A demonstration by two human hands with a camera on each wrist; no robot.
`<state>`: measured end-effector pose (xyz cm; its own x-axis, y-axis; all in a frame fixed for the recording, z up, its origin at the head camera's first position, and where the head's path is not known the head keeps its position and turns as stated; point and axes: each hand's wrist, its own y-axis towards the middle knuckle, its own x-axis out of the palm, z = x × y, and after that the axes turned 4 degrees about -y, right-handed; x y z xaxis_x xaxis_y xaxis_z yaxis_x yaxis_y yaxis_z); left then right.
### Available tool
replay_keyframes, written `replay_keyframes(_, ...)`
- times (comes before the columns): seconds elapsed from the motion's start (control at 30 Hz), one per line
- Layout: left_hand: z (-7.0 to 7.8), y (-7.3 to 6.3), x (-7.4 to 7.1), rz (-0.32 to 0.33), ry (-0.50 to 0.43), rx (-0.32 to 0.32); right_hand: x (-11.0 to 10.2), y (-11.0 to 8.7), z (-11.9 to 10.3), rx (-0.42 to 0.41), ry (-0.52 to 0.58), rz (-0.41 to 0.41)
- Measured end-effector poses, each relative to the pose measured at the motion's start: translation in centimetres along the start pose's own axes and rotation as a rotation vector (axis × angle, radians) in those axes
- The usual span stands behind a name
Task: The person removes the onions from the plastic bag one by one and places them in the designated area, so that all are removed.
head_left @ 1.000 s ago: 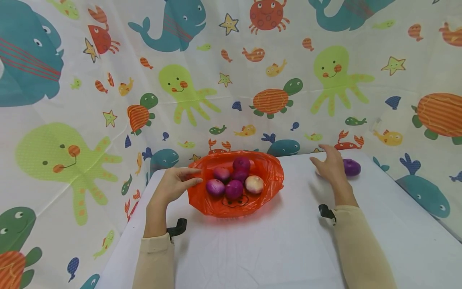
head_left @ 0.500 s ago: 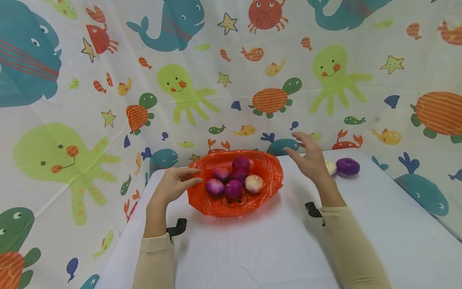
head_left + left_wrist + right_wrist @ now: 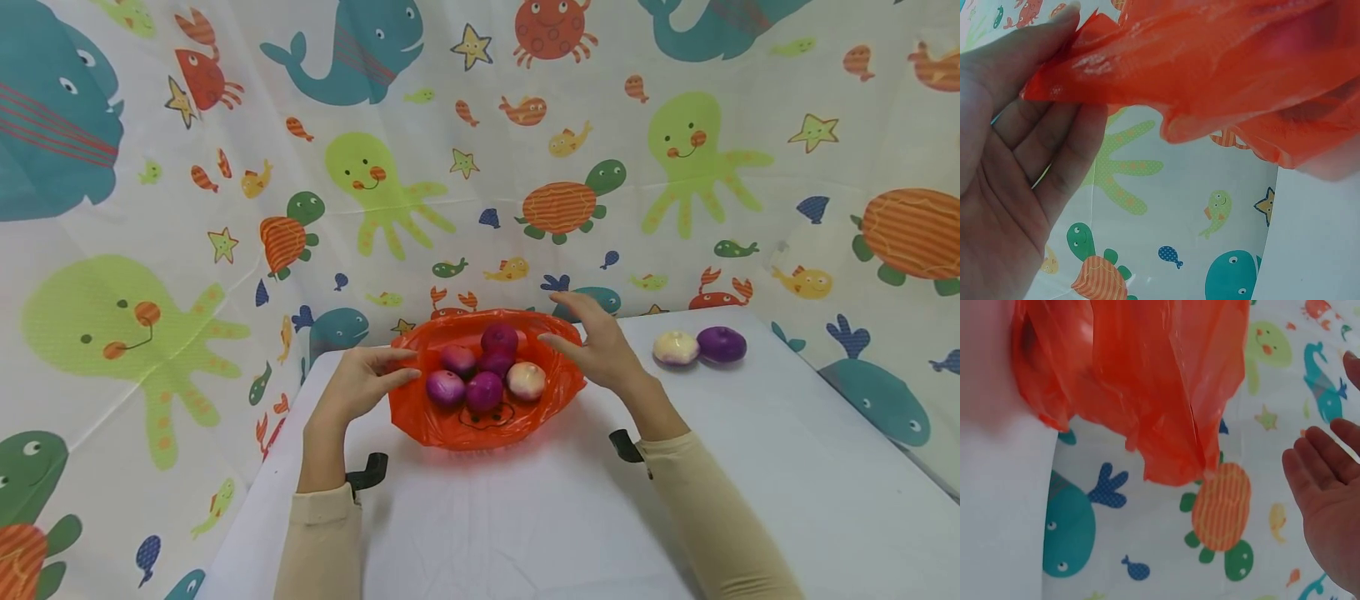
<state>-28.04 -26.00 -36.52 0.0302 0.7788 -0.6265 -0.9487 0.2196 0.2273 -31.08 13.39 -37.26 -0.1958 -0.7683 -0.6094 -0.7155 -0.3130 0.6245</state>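
Observation:
A red plastic bag (image 3: pixel 420 423) lies spread open on the table, its front printed with a dark face-like drawing. Inside it sit several purple onions (image 3: pixel 484 392) and a pale onion (image 3: pixel 527 381). My left hand (image 3: pixel 358 385) is at the bag's left rim, thumb and fingers apart; in the left wrist view, the bag's red edge (image 3: pixel 1085 81) runs between them. At the right rim, my right hand (image 3: pixel 600 350) hovers with fingers and thumb spread, holding nothing. The right wrist view shows its fingers (image 3: pixel 1319 462) apart from the hanging red plastic.
A white onion (image 3: pixel 676 348) and a purple onion (image 3: pixel 722 345) lie side by side at the table's back right. The white tabletop (image 3: pixel 525 517) ends at a curtain (image 3: pixel 487 167) printed with sea animals, close behind the bag.
My right hand has moved left, from beside the two loose onions to the bag's right rim, uncovering the white onion. The left hand stays at the left rim.

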Motion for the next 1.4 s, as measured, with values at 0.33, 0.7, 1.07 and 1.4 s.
replay_keyframes(0.33, -0.3, 0.0, -0.1, 0.000, -0.004, -0.006, 3.1, 0.3, -0.5, -0.005, 0.038, -0.101)
replay_keyframes(0.7, 0.0, -0.1, 0.0, 0.004, -0.007, 0.004, 5.7, -0.1, -0.8, 0.086, 0.017, -0.255)
replay_keyframes(1.07, 0.1, -0.1, -0.1, 0.006, -0.003, 0.011, 7.3, -0.5, 0.2, 0.143, 0.003, -0.376)
replay_keyframes(1.4, 0.0, 0.0, -0.1, 0.004, -0.004, 0.012, 8.2, -0.5, 1.0, 0.144, -0.038, -0.416)
